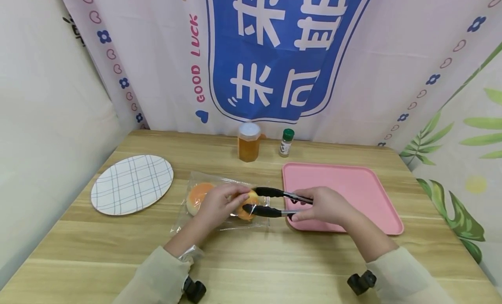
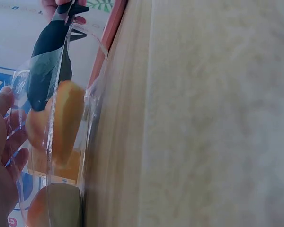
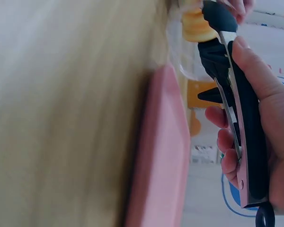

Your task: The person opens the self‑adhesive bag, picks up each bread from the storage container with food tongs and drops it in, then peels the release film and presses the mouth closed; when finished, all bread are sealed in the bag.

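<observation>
My left hand (image 1: pixel 217 202) pinches the film of a clear plastic bag (image 2: pixel 57 179), with its thumb on one side in the left wrist view. One orange-topped bun (image 1: pixel 199 194) lies in the bag on the left. A second bun (image 2: pixel 68 118) is at the right end, between the black tips of metal tongs (image 1: pixel 274 212). My right hand (image 1: pixel 324 206) grips these tongs by their black handles (image 3: pixel 255 161), fingers curled round them. The tongs' tips reach into the bag; how firmly they press the bun cannot be told.
A pink tray (image 1: pixel 353 186) stands at right, partly under my right hand. A checked oval plate (image 1: pixel 132 185) lies at left. At the back stand a jar of amber contents (image 1: pixel 249 142) and a small green-capped bottle (image 1: pixel 286 142). Printed cloth hangs behind the wooden table (image 1: pixel 251 269).
</observation>
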The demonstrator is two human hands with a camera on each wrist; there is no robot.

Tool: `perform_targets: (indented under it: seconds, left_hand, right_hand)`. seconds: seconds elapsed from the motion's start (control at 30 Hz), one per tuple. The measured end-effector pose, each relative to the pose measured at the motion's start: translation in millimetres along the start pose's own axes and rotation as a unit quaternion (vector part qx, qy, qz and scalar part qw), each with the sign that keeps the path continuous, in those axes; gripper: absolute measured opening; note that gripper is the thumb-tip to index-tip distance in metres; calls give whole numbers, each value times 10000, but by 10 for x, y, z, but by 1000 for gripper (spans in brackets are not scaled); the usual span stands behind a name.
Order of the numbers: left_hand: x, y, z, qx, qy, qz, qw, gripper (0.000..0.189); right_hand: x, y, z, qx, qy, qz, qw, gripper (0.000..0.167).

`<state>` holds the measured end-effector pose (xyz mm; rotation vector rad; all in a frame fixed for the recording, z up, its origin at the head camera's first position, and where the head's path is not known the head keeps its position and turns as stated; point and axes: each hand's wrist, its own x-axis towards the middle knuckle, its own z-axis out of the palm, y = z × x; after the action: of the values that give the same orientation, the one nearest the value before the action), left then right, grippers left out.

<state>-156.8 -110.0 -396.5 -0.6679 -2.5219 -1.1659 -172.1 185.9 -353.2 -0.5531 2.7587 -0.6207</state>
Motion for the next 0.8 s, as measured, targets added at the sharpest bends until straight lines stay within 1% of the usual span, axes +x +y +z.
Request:
perform_targets:
  seconds: [0.03, 0.13, 0.3, 0.47, 0.6, 0.8]
  left_hand:
    - [-1, 1, 3, -16, -5, -16, 10000, 15]
    - [-1, 1, 11, -53, -13, -46, 10000, 15]
    - [6, 8, 26, 16, -11, -50, 10000, 15]
    - [11, 8, 41, 128, 37, -77, 9999, 14]
    - [15, -4, 53, 16, 61, -101, 9999, 14]
    - [21, -41, 83, -55, 72, -94, 9999, 14]
  right_hand:
    - [2, -10, 31, 76, -1, 54, 10000, 75]
    - [2, -53, 129, 65, 67, 131, 9999, 76]
    - [-7, -167, 282, -97, 400, 283, 9988, 78]
    - [-28, -243, 382, -329, 647, 202, 9972, 76]
    - [-48, -242, 368, -552, 660, 142, 9962, 81]
    - [-124, -122, 224, -645, 359, 235, 9970, 89]
